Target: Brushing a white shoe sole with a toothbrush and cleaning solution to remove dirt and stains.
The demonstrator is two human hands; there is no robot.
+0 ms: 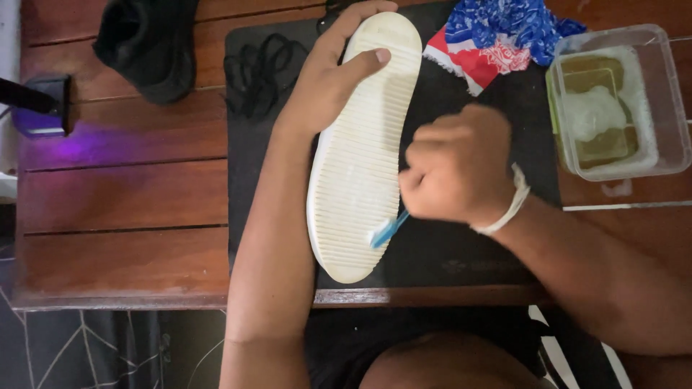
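Observation:
A shoe lies sole up on a black mat point(461, 252); its white ribbed sole point(360, 151) faces me, heel toward the table's front edge. My left hand point(328, 75) grips the shoe's toe end, thumb across the sole. My right hand point(454, 173) is closed around a blue toothbrush point(388, 232), whose bristle end presses on the sole near the heel. A white band circles my right wrist.
A clear plastic tub point(620, 101) of soapy water with a sponge stands at the right. A red, white and blue cloth point(497, 36) lies behind the shoe. Black laces point(256, 72) and another black shoe point(148, 43) rest at the back left of the wooden table point(122, 202).

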